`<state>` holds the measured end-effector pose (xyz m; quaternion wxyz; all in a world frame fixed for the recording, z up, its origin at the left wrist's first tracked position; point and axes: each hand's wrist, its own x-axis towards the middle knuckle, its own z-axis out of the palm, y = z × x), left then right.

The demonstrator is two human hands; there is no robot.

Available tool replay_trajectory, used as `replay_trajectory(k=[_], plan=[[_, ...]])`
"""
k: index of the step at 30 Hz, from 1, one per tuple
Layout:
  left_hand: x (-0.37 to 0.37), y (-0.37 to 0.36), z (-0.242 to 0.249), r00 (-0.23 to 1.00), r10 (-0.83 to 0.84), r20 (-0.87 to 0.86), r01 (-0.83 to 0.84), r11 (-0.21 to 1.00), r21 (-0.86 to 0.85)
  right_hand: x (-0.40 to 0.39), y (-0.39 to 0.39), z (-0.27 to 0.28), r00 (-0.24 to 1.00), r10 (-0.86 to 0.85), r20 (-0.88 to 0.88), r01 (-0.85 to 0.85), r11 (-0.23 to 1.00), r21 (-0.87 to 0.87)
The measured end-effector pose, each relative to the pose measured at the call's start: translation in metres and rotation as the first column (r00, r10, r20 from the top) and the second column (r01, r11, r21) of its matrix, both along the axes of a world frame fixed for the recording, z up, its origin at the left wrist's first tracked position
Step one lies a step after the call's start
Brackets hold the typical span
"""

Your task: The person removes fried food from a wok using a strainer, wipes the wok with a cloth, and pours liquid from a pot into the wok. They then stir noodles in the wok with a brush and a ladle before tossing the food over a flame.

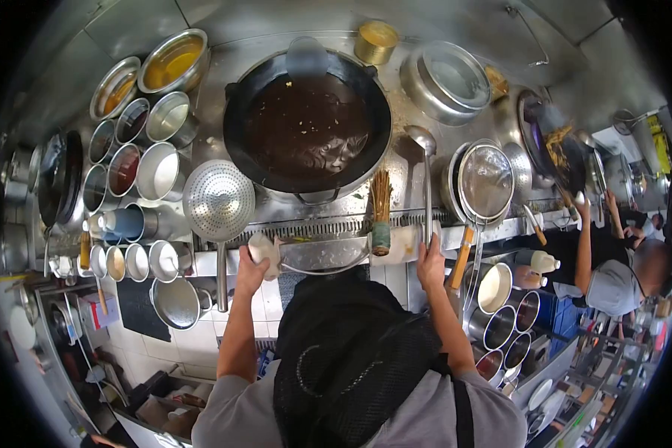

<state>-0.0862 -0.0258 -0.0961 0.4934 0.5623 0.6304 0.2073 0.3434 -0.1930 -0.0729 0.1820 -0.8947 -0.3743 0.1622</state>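
Note:
My left hand (251, 270) is closed on a folded white cloth (264, 254) at the stove's front edge. My right hand (431, 263) is wrapped round the lower handle of a long metal ladle (421, 139), whose bowl lies on the steel top to the right of the wok. In front of me sits the large black wok (233, 142), holding dark brown liquid (306, 127) with small pale bits on it. Between the wok and the ladle stands a bamboo wok brush (381, 213). A perforated skimmer (219, 200) lies near my left hand, handle towards me.
Metal pots (159, 170) and bowls crowd the left side. Round strainers (486, 179) rest on the right, below a large steel basin (446, 82). A brass-coloured can (376, 41) stands behind the wok. Another person (612, 280) works at a second wok on the far right.

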Motion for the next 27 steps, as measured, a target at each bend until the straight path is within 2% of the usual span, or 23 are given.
replay_trajectory(k=[1,2,3,4,5,6,8,9,10,12,13,14,16,18,19,20,22,23,27], plan=[[0.000,0.002,-0.006,0.991,0.037,0.129,-0.031,0.998,-0.049,-0.011,-0.003,0.001,0.998,0.002,0.070,-0.010,0.994,0.106],[0.003,0.005,-0.007,0.991,0.031,0.133,-0.025,0.998,-0.052,-0.017,-0.003,0.003,0.997,-0.004,0.074,-0.004,0.995,0.103],[0.008,0.007,-0.006,0.855,0.166,0.491,-0.094,0.981,-0.167,-0.021,-0.002,0.007,1.000,-0.016,0.024,0.014,0.999,0.045],[0.011,0.008,-0.007,0.580,0.308,0.754,-0.114,0.947,-0.300,-0.023,0.001,0.013,0.999,-0.028,-0.026,0.028,1.000,-0.013],[0.008,0.012,-0.011,0.461,0.326,0.825,-0.006,0.931,-0.365,-0.021,0.006,0.020,1.000,0.017,0.002,-0.017,0.999,0.033],[0.017,0.017,0.005,0.453,0.323,0.831,-0.007,0.933,-0.359,-0.021,0.015,0.031,1.000,0.021,0.010,-0.021,0.999,0.040],[0.046,0.021,0.054,0.266,0.448,0.853,0.015,0.883,-0.469,-0.018,0.037,0.050,0.997,0.038,0.072,-0.046,0.993,0.110],[0.052,0.025,0.054,0.300,0.467,0.832,0.021,0.868,-0.496,-0.014,0.051,0.058,0.984,0.105,0.141,-0.136,0.964,0.229],[0.058,0.027,0.050,0.338,0.481,0.809,0.001,0.859,-0.512,-0.014,0.074,0.083,0.990,0.120,0.074,-0.134,0.965,0.226],[0.068,0.033,0.039,0.305,0.573,0.761,0.054,0.787,-0.614,-0.016,0.125,0.120,0.984,0.163,0.068,-0.174,0.961,0.213],[0.074,0.038,0.037,0.327,0.511,0.795,0.150,0.803,-0.577,-0.013,0.150,0.124,0.974,0.205,0.097,-0.223,0.943,0.248],[0.090,0.040,0.063,0.312,0.552,0.774,0.136,0.780,-0.611,-0.010,0.175,0.129,0.961,0.244,0.129,-0.272,0.920,0.283],[0.107,0.049,0.066,0.324,0.554,0.767,0.148,0.772,-0.619,-0.019,0.219,0.150,0.955,0.270,0.119,-0.292,0.927,0.238],[0.131,0.057,0.064,0.338,0.505,0.794,0.176,0.795,-0.580,-0.032,0.250,0.164,0.944,0.304,0.125,-0.327,0.908,0.263],[0.142,0.064,0.060,0.269,0.442,0.855,0.257,0.823,-0.507,-0.043,0.261,0.180,0.940,0.321,0.120,-0.339,0.921,0.192],[0.152,0.067,0.056,0.267,0.438,0.858,0.250,0.829,-0.501,-0.049,0.270,0.189,0.935,0.336,0.114,-0.348,0.930,0.119],[0.166,0.070,0.059,0.423,0.467,0.776,0.040,0.846,-0.531,-0.047,0.286,0.173,0.906,0.395,0.155,-0.418,0.893,0.169],[0.168,0.078,0.032,0.420,0.500,0.758,0.024,0.829,-0.559,-0.050,0.291,0.172,0.902,0.406,0.148,-0.423,0.899,0.116],[0.172,0.088,0.021,0.362,0.617,0.699,0.010,0.747,-0.665,-0.053,0.298,0.165,0.876,0.457,0.156,-0.467,0.883,0.036]])
